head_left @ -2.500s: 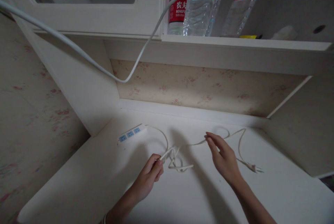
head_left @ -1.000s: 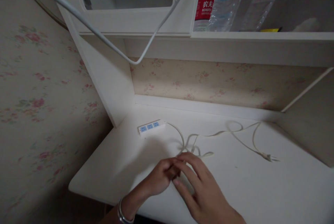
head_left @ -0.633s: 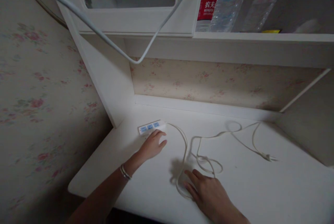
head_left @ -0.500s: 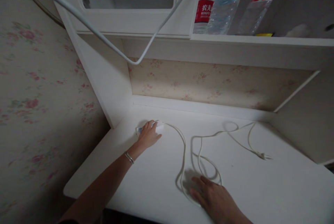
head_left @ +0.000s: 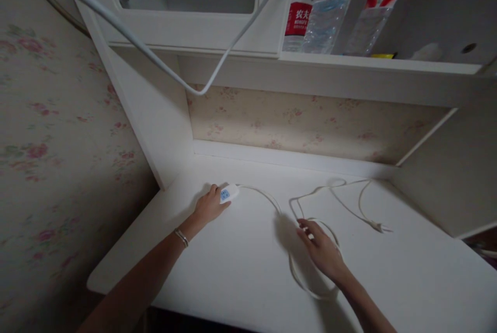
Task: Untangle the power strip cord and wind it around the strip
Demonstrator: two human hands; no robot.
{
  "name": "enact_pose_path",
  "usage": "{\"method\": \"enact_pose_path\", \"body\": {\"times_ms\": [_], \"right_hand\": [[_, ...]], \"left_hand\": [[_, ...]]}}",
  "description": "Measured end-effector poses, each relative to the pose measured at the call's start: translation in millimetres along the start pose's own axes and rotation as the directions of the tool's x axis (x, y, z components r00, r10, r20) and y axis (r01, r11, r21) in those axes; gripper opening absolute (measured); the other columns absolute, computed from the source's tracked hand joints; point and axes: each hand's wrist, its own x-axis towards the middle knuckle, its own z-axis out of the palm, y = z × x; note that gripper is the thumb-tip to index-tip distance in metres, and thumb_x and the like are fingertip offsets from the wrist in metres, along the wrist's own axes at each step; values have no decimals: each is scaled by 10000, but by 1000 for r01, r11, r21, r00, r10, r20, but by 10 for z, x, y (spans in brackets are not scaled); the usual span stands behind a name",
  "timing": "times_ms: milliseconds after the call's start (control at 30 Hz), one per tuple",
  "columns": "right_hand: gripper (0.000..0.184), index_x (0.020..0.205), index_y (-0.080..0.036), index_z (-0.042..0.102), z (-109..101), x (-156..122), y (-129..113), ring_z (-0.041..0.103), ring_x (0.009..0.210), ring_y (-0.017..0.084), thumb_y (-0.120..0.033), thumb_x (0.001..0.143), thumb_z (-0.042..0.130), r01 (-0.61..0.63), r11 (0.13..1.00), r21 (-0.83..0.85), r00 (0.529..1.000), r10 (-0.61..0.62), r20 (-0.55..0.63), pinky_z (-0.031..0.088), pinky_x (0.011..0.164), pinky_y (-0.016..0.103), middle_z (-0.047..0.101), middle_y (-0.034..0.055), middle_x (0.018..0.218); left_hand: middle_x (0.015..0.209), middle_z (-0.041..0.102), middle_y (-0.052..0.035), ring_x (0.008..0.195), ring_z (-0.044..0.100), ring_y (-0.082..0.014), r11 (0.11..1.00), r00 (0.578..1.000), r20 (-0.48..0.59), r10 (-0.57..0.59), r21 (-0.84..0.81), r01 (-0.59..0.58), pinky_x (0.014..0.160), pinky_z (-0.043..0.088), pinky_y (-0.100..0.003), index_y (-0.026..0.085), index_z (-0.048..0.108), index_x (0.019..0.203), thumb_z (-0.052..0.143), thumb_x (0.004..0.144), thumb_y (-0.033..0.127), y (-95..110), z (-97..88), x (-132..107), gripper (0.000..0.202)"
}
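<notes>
My left hand (head_left: 209,204) is wrapped over the left end of a white power strip (head_left: 233,191) lying on the white desk. A blue socket face shows just beyond my fingers. From the strip's right end a thin white cord (head_left: 258,189) runs across the desk in loose loops. My right hand (head_left: 320,250) is closed with thumb and fingers pinched on the cord's middle part, a little above the desk, casting a shadow. Farther right, the cord's plug (head_left: 378,227) lies with its prongs pointing right.
A thick white cable (head_left: 155,63) hangs across the upper left in front of the cabinet. Plastic bottles (head_left: 326,17) stand on a shelf (head_left: 373,63) above the desk. A side panel (head_left: 143,110) and flowered wallpaper (head_left: 39,167) bound the left.
My right hand has moved up and away from the desk's front edge, closing on the cord and shifting its loops. My left hand has slid left along the strip, uncovering the blue socket face.
</notes>
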Motion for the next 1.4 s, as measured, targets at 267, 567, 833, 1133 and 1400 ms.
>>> {"method": "enact_pose_path", "body": {"times_ms": [267, 567, 833, 1133, 1400], "right_hand": [[544, 1389, -156, 319, 464, 747, -542, 528, 1098, 241, -440, 926, 348, 192, 981, 20, 958, -183, -221, 414, 978, 448, 435, 167, 1335], [576, 1422, -142, 171, 1006, 423, -963, 533, 517, 108, -475, 960, 255, -103, 945, 310, 909, -37, 415, 437, 488, 240, 628, 63, 916], [335, 1115, -97, 558, 684, 56, -1219, 660, 869, 254, -331, 943, 391, 222, 930, -292, 862, -48, 504, 462, 706, 316, 684, 172, 942], [241, 822, -167, 665, -5, 58, -1706, 650, 743, 165, -374, 887, 561, 751, 565, -343, 636, -478, 605, 420, 622, 231, 677, 66, 830], [367, 769, -174, 677, -247, 404, -1539, 546, 634, 107, -540, 748, 660, 395, 890, 229, 719, -455, 526, 377, 573, 193, 616, -14, 690]], "left_hand": [[1154, 518, -32, 923, 607, -181, 963, 989, -121, 89, -241, -117, 785, 472, -287, 268, 490, 1149, 584, 803, 489, 237, -606, -557, 422], [1136, 549, -25, 954, 594, -185, 971, 958, -239, 159, -136, -195, 787, 476, -284, 274, 484, 1178, 595, 800, 304, 391, -870, -786, 395], [1170, 583, -79, 992, 554, -253, 934, 921, -215, 325, 225, -278, 852, 409, -402, 217, 446, 1276, 562, 823, 200, 440, -700, -681, 468], [1022, 615, -46, 991, 533, -219, 796, 798, -56, 599, 146, -587, 910, 349, -388, 241, 538, 1127, 513, 821, 69, 535, -543, -731, 352], [1024, 590, -43, 996, 507, -220, 666, 671, -70, 738, -83, -741, 913, 360, -386, 203, 538, 1016, 571, 806, 179, 644, -754, -1037, 214]]}}
